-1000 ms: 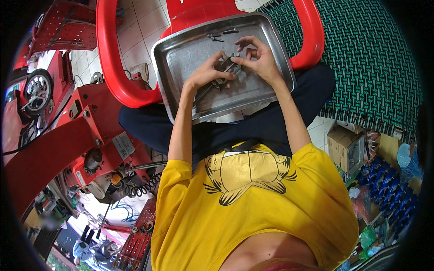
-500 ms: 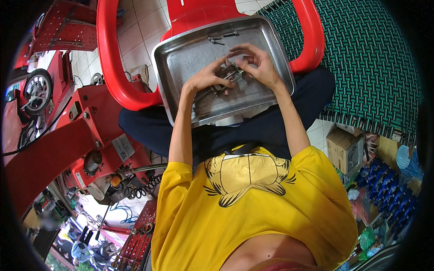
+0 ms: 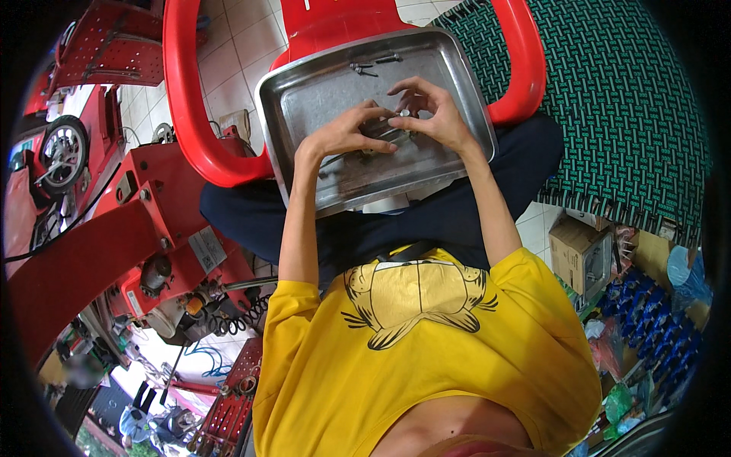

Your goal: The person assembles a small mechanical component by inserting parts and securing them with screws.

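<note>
Your left hand (image 3: pixel 343 135) and right hand (image 3: pixel 438 120) are curving over a metal part (image 3: pixel 369 151), grips indiscernible, a steel tray (image 3: pixel 308 95) is resting between red chair arms (image 3: pixel 181 99), tiled floor (image 3: pixel 232 49) showing.

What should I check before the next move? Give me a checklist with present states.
1. Left hand and right hand over the tray: ok.
2. Metal part in full view: not ok; the hands cover much of it.
3. Firm grip on the part: cannot tell; the contacts are mostly hidden.
4. Loose bolts inside the tray: ok, near its far edge.
5. Bolts apart from both hands: ok.
6. Tray firmly supported: cannot tell; its underside is hidden.
</note>
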`<state>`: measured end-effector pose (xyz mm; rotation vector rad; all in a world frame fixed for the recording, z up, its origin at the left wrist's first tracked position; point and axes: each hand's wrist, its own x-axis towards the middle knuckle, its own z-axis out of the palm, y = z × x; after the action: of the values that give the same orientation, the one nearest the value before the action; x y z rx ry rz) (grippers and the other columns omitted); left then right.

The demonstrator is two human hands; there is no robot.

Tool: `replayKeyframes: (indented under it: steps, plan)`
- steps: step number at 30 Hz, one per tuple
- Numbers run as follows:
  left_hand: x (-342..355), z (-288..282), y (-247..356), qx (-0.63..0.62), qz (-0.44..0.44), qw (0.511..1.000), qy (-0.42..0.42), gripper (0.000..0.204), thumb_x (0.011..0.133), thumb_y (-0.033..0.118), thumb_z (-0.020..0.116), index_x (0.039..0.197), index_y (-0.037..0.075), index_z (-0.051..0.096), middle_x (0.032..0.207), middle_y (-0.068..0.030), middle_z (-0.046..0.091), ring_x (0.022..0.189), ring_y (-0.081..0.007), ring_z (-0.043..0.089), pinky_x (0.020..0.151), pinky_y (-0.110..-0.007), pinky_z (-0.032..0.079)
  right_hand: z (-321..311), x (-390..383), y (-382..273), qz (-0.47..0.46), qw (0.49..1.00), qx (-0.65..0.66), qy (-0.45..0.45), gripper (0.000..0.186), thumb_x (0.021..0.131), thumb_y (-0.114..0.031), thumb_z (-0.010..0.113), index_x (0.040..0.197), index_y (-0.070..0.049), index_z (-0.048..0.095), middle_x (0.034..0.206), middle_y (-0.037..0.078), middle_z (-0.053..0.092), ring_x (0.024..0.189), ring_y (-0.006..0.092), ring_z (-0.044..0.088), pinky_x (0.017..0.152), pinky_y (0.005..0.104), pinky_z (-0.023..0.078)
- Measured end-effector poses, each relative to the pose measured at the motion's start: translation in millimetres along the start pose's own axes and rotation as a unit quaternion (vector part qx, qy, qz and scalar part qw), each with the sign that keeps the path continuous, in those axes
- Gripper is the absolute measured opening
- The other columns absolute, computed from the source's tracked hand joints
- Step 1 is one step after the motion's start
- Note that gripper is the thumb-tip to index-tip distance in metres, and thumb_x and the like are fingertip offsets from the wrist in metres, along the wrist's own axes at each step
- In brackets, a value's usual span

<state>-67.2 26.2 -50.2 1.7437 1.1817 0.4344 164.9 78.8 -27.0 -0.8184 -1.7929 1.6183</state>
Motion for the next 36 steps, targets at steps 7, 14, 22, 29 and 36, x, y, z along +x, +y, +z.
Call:
replayKeyframes:
  steps: [7,14,22,29,36]
  plan:
    - [-18,5,21,0.009,-0.032,0.998,0.047,0.072,0.08,0.036,0.084,0.137,-0.003,0.062,0.119,-0.0185,0.062,0.112,-0.0323,0.064,0.099,-0.042,0.049,-2,0,2,0.021,0.992,0.119,-0.02,0.038,0.09,-0.017,0.081,0.123,-0.006,0.067,0.103,0.006,0.075,0.077,0.0063,0.065,0.068,0.0226,0.051]
    - [-40,14,24,-0.044,-0.023,0.986,0.157,0.058,0.071,0.023,0.087,0.121,-0.003,0.071,0.102,-0.0128,0.067,0.096,-0.0232,0.069,0.084,-0.036,0.054,1,0,-4,-0.015,0.999,0.011,-0.026,0.048,0.082,-0.009,0.086,0.125,-0.005,0.065,0.11,0.006,0.073,0.077,0.0052,0.06,0.067,0.0211,0.048]
    - [-28,3,17,0.033,0.011,0.986,0.16,0.057,0.07,0.022,0.087,0.121,0.002,0.073,0.099,-0.0131,0.069,0.09,-0.0247,0.07,0.083,-0.037,0.054,0,2,2,0.035,0.999,-0.04,0.004,0.051,0.077,-0.004,0.088,0.123,-0.004,0.066,0.117,0.006,0.071,0.069,0.0015,0.049,0.066,0.0184,0.045]
    - [-15,-2,13,0.037,0.034,0.981,0.189,0.056,0.072,0.023,0.087,0.123,0.005,0.073,0.105,-0.0144,0.073,0.094,-0.0271,0.072,0.085,-0.036,0.055,4,3,-2,-0.002,0.998,0.047,0.043,0.053,0.077,-0.005,0.088,0.126,-0.006,0.065,0.105,0.004,0.074,0.069,0.0002,0.05,0.064,0.0168,0.041]
    - [-21,9,16,0.1,0.042,0.958,0.265,0.055,0.071,0.034,0.087,0.12,0.012,0.075,0.102,-0.0119,0.076,0.091,-0.0305,0.073,0.081,-0.039,0.058,2,1,-2,0.008,0.999,-0.044,0.021,0.048,0.081,-0.004,0.085,0.124,-0.006,0.065,0.108,0.006,0.074,0.071,0.0017,0.054,0.066,0.0179,0.044]
